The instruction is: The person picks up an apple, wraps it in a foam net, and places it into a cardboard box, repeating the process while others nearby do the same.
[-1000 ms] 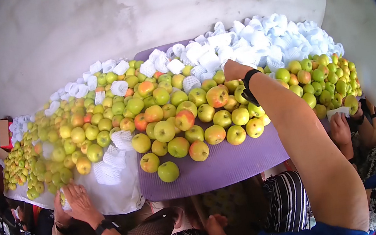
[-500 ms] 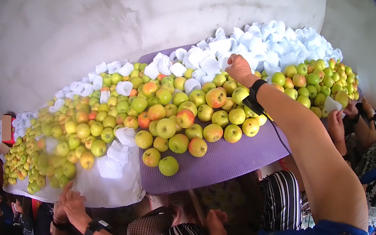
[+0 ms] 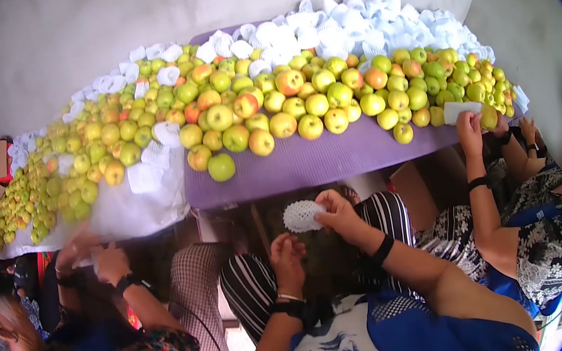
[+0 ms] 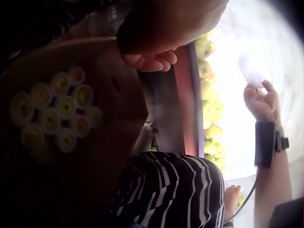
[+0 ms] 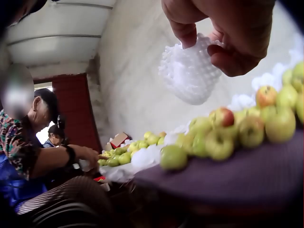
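My right hand (image 3: 341,214) pinches a white foam net sleeve (image 3: 301,216) by its edge, in front of the table and over my lap. In the right wrist view the thumb and fingers (image 5: 189,38) grip the rim of the bumpy sleeve (image 5: 187,73). Just left of the sleeve is my left hand (image 3: 288,264), its fingers loosely curled with nothing in them. Seen from the left wrist, that hand (image 4: 173,26) hangs by an opened carton (image 4: 107,88), where several apples (image 4: 65,105) sit in foam sleeves.
Yellow-green apples (image 3: 283,125) lie heaped along the purple table mat (image 3: 308,165), with a pile of white foam sleeves (image 3: 374,22) behind them. To my left another person's hands (image 3: 112,262) work; to my right a person's hand (image 3: 469,134) holds a foam sleeve.
My right hand has come back from the foam pile over the apples to the front of the table, now with a foam sleeve. My left hand has risen beside it.
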Demonstrator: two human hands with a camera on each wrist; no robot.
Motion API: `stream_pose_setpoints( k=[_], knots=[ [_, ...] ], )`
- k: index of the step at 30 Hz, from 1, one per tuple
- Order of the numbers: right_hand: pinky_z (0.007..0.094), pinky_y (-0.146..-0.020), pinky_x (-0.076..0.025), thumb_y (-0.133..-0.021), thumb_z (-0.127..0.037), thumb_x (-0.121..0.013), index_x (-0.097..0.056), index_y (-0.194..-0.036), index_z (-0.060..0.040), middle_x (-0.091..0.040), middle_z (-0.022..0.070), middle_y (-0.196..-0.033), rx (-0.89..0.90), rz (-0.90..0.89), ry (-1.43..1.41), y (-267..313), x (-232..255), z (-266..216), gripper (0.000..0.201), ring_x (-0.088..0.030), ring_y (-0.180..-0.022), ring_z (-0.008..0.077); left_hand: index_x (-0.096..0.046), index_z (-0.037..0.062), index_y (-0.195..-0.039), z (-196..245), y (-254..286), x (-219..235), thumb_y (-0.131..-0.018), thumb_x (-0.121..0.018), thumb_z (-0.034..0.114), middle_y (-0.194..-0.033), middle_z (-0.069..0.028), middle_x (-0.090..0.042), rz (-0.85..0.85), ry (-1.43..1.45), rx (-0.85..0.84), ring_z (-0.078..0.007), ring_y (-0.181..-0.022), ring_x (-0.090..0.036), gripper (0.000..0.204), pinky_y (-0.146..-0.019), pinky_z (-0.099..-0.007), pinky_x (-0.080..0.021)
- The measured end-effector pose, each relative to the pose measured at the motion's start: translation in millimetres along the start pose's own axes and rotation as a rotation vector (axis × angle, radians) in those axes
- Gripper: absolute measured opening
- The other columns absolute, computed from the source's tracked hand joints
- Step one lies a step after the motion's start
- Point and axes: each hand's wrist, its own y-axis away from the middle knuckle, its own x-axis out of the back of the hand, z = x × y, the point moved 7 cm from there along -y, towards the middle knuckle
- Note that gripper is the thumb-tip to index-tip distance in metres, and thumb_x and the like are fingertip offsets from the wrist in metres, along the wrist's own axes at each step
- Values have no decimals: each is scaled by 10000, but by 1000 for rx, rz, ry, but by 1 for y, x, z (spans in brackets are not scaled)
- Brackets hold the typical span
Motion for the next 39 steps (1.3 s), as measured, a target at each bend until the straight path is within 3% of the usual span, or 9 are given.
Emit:
stream_pose_setpoints(
  k=[7, 14, 19, 21, 26, 29, 34, 37, 39],
  knots=[
    [190, -471, -398, -746, -84, -588, -465, -969, -55, -564, 24, -805, -138, 12, -90, 40, -3, 62, 257, -511, -626, 65, -432, 82, -1166, -11, 5, 2, -853, -502, 162, -933, -29, -573, -88, -160, 48, -115, -770, -548, 331, -627, -261, -456],
    [196, -492, -403, -749, -108, -599, -515, -938, -66, -560, 4, -789, -137, -43, -6, 38, -6, 77, 212, -502, -609, 62, -474, 50, -1108, -15, 7, 3, -846, -507, 145, -957, -45, -576, -97, -270, 30, -139, -801, -563, 281, -649, -269, -465],
    [212, -555, -431, -791, -141, -569, -521, -955, -89, -560, -9, -804, -236, -130, -148, 40, -7, 79, 179, -529, -670, 78, -485, 42, -1104, -27, -2, 18, -851, -440, 149, -1050, -73, -562, -103, 31, 105, -203, -891, -560, 278, -774, -356, -456],
    [251, -608, -442, -824, -216, -550, -544, -945, -103, -568, -9, -805, -314, -94, -492, 42, -9, 79, 166, -530, -700, 95, -491, 43, -1096, -26, -1, 10, -847, -429, 146, -1060, -70, -560, -119, 111, 96, -215, -917, -552, 276, -797, -369, -444],
    [272, -647, -438, -849, -292, -520, -565, -907, -114, -571, -10, -807, -303, -106, -359, 39, -1, 89, 192, -524, -728, 101, -498, 39, -1072, -30, -7, 13, -834, -429, 134, -1079, -70, -550, -245, 270, 134, -224, -988, -527, 265, -844, -384, -420],
    [258, -648, -430, -847, -298, -521, -566, -886, -109, -562, -15, -792, -211, -53, -290, 40, 0, 74, 198, -518, -726, 93, -505, 27, -1050, -20, -2, 7, -831, -433, 127, -1030, -78, -570, -313, 62, 18, -224, -952, -551, 252, -830, -367, -438],
    [213, -640, -417, -811, -222, -579, -556, -877, -93, -535, -26, -759, -62, 78, -180, 42, 8, 66, 146, -503, -705, 70, -525, 15, -975, -21, 1, 25, -857, -425, 122, -831, -68, -591, 112, -46, -47, -180, -735, -578, 188, -686, -294, -470],
    [195, -621, -411, -752, -151, -639, -549, -854, -73, -522, -23, -744, 151, 84, -104, 45, 5, 53, 157, -493, -690, 56, -517, 14, -912, -25, -3, 38, -853, -435, 102, -823, -63, -582, 183, -237, -109, -156, -724, -564, 134, -664, -282, -460],
    [207, -601, -417, -702, -121, -676, -541, -833, -45, -518, -1, -728, 221, 6, 314, 53, -7, 38, 203, -490, -654, 62, -511, 17, -894, -24, -3, 38, -841, -462, 89, -816, -55, -570, 192, -280, -99, -146, -719, -550, 102, -662, -270, -448]
  ],
)
